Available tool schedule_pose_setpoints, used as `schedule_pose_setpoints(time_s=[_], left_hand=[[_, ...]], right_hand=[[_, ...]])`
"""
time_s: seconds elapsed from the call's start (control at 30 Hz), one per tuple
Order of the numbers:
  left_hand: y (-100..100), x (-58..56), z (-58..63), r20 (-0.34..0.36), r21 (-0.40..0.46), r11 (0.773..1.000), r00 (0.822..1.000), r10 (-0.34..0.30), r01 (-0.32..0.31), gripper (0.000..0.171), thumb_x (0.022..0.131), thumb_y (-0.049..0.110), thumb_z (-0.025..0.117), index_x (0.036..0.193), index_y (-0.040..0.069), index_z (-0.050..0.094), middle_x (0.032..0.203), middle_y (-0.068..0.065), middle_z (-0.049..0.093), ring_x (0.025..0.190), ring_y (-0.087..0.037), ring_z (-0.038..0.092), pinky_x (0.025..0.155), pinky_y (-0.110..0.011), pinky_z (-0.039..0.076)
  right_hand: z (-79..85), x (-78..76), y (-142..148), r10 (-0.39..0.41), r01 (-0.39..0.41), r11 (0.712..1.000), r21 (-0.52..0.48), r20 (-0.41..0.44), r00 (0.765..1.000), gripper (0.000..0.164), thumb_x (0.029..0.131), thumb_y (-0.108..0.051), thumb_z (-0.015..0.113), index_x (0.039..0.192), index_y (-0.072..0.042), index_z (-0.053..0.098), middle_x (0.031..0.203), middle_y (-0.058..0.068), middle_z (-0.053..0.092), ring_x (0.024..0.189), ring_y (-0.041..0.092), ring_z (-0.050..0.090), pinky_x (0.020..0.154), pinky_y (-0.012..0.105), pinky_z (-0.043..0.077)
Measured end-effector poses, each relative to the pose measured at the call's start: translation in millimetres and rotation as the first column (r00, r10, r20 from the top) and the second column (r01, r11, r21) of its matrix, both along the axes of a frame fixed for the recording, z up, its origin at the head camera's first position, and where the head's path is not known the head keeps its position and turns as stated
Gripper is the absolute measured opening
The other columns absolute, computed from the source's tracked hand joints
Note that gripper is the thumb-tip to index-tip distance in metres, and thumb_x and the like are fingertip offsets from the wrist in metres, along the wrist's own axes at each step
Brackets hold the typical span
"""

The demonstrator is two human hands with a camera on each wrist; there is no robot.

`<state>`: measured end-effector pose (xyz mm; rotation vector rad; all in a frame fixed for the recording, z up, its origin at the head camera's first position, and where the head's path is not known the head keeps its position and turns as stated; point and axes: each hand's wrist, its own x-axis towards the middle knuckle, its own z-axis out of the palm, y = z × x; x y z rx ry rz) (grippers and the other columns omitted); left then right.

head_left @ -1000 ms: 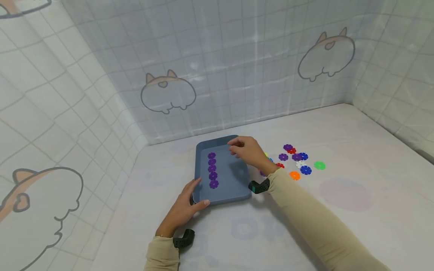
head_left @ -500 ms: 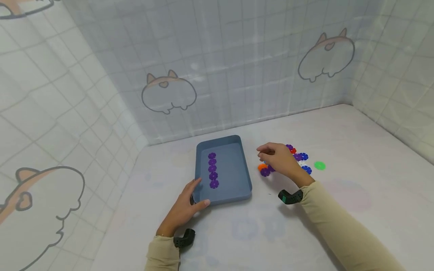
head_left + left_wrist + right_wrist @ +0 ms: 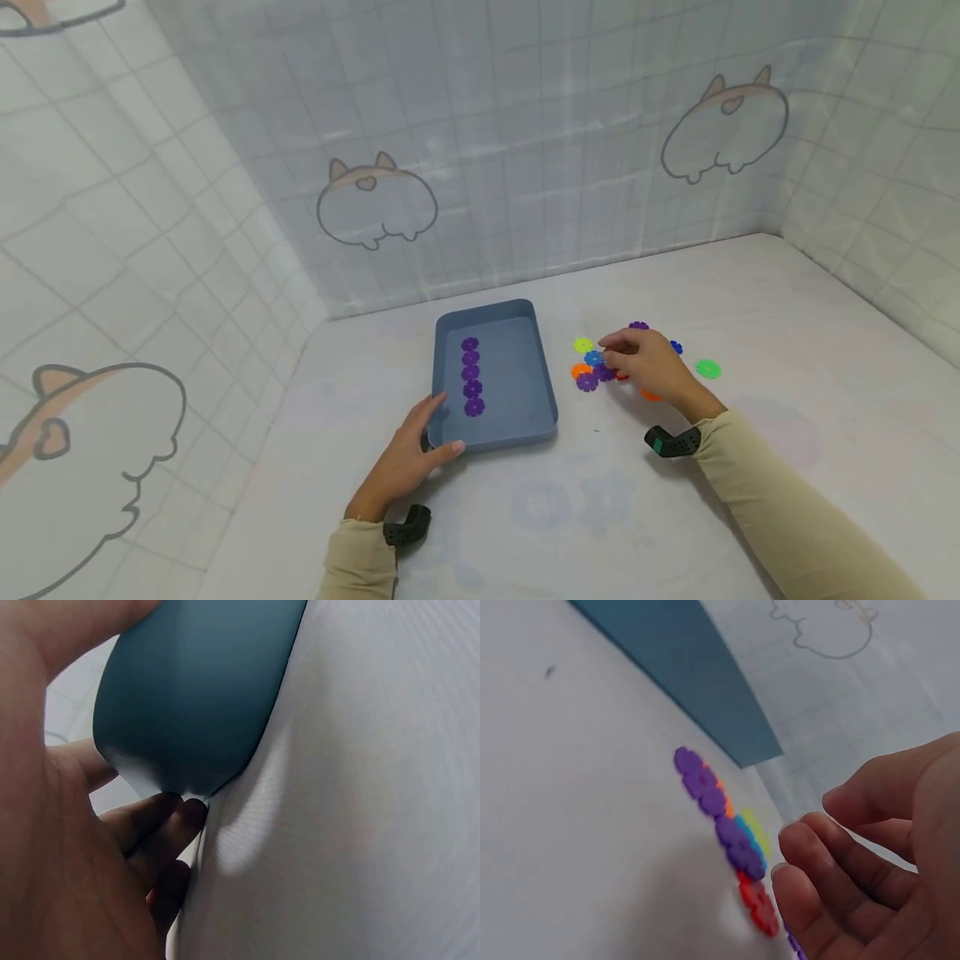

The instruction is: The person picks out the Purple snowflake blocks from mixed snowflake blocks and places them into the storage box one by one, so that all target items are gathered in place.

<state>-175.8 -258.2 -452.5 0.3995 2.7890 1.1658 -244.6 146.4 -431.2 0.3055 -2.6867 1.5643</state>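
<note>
In the head view, a blue-grey tray [image 3: 516,379] bears several purple snowflake discs [image 3: 471,372] in a straight column along its left half. My left hand [image 3: 405,458] grips the tray's near left corner, thumb at the front rim and fingers around the side. The left wrist view shows those fingertips [image 3: 184,814] against the tray's corner wall. Over the loose discs right of the tray hovers my right hand [image 3: 648,362], its fingers loosely bent with nothing between them. Beneath and beside it lie a purple disc [image 3: 587,382], a blue disc [image 3: 593,358] and a red disc [image 3: 759,907].
Around the right hand lie a yellow disc [image 3: 582,344], an orange disc [image 3: 581,371] and, farther right, a green disc [image 3: 708,368]. The hand covers part of the pile. White tiled-pattern sheeting [image 3: 525,167] stands behind and at both sides of the white table surface [image 3: 600,533].
My right hand has gone from above the tray rightward to the loose discs, uncovering the tray's right side and the nearer discs. The left hand and the purple column stay put.
</note>
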Motion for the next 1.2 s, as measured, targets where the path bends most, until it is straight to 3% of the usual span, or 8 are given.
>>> schedule_pose_setpoints(time_s=[0.27,0.53,0.9,1.2], left_hand=[[0.8,-1.0,-0.3,0.0,-0.017,1.0,1.0,0.002,-0.002,0.085,0.092,0.052,0.069,0.16,0.025,0.027,0.165,-0.011,0.018,0.149,-0.036,0.02,0.114,-0.065,0.021],[0.3,-1.7,2.8,0.02,-0.009,1.0,1.0,-0.003,0.003,0.087,0.091,0.054,0.069,0.161,0.025,0.026,0.166,-0.009,0.017,0.15,-0.035,0.018,0.114,-0.065,0.02],[-1.3,-2.6,4.4,0.024,-0.015,1.0,1.0,0.001,0.0,0.086,0.091,0.055,0.068,0.16,0.028,0.026,0.166,-0.009,0.016,0.15,-0.035,0.018,0.114,-0.065,0.02],[-0.3,-4.1,4.9,0.033,-0.012,1.0,0.999,0.004,-0.003,0.085,0.091,0.054,0.069,0.16,0.027,0.027,0.165,-0.009,0.017,0.15,-0.035,0.018,0.115,-0.065,0.019]], right_hand=[[-10.0,-5.1,2.8,-0.029,0.029,0.996,0.085,0.007,1.0,0.027,0.097,-0.014,0.066,0.122,-0.004,0.069,0.108,0.009,0.069,0.098,0.025,0.064,0.082,0.037,0.057],[-12.1,-5.9,2.2,0.011,-0.012,0.987,0.157,0.006,1.0,0.028,0.094,-0.012,0.069,0.122,-0.005,0.069,0.109,0.007,0.068,0.1,0.025,0.061,0.088,0.041,0.054],[-11.9,-8.2,2.2,0.088,-0.08,0.974,0.214,-0.029,0.996,0.033,0.093,-0.009,0.069,0.125,-0.001,0.069,0.108,0.008,0.065,0.095,0.024,0.06,0.085,0.041,0.054],[-14.8,-8.4,2.7,0.079,-0.068,0.97,0.234,-0.04,0.996,0.031,0.094,-0.008,0.068,0.125,-0.002,0.069,0.105,0.007,0.064,0.094,0.024,0.058,0.081,0.038,0.052]])
